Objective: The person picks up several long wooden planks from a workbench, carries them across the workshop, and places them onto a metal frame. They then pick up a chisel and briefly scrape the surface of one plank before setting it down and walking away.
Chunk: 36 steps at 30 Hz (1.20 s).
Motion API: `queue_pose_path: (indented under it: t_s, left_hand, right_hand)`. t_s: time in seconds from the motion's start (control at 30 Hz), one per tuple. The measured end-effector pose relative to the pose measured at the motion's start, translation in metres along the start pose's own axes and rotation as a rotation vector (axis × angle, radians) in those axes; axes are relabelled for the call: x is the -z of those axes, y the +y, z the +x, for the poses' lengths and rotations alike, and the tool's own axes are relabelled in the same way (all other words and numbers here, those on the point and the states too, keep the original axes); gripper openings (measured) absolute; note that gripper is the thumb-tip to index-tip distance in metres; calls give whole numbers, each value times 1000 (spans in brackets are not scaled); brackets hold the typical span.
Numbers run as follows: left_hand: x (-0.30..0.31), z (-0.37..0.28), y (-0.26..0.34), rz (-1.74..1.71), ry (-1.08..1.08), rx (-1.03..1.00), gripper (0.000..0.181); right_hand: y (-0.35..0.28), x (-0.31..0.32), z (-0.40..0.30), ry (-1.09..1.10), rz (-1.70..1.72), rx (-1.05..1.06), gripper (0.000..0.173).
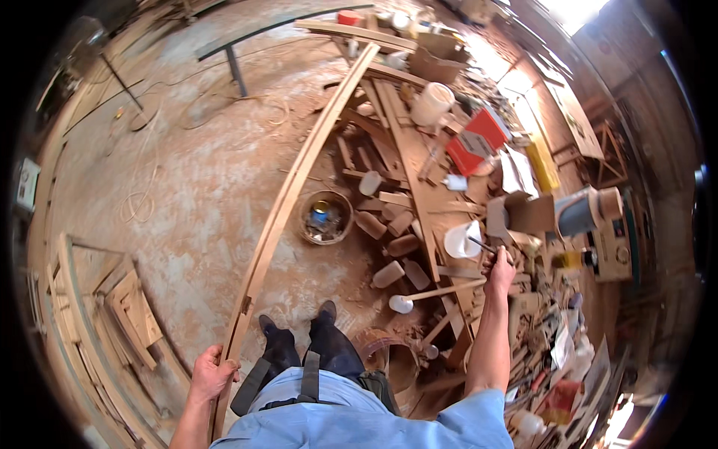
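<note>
My left hand [216, 373] grips a long grooved wooden board [291, 182] near its lower end; a dark mortise shows in the board just above the hand. The board's far end reaches up to other wooden pieces [359, 35] at the top. At the right, my right hand [498, 266] is closed around a thin dark stick or handle [481, 243], its tip at the opening of a white plastic container [462, 240]. What the container holds cannot be made out.
A round basket [327, 218] of litter stands on the floor beyond my feet. Plastic bottles [388, 274] and wood scraps lie under a cluttered bench with a red and white box [478, 141]. Wooden frames [84, 314] lie at the left, near a standing fan [90, 36].
</note>
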State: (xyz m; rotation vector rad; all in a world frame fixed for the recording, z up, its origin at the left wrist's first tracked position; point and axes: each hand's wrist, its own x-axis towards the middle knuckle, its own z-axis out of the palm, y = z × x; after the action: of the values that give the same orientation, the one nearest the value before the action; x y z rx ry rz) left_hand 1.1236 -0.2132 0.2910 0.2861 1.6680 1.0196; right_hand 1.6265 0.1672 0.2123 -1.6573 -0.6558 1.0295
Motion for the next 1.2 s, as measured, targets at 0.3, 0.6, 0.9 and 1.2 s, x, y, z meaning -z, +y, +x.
queue_pose_path:
  t_s: [0.3, 0.6, 0.9, 1.2]
  left_hand:
    - [42, -42, -31, -125, 18, 68, 41]
    - [147, -120, -109, 129, -30, -208, 76]
    - [302, -249, -204, 239, 385, -156, 52]
    - [438, -297, -278, 339, 1157, 195, 43]
  right_hand:
    - [61, 32, 33, -116, 326, -343, 60]
    - [130, -1, -105, -241, 24, -368, 52]
    - [219, -143, -373, -852, -528, -465, 32]
    - [242, -281, -516, -1116, -822, -301, 32]
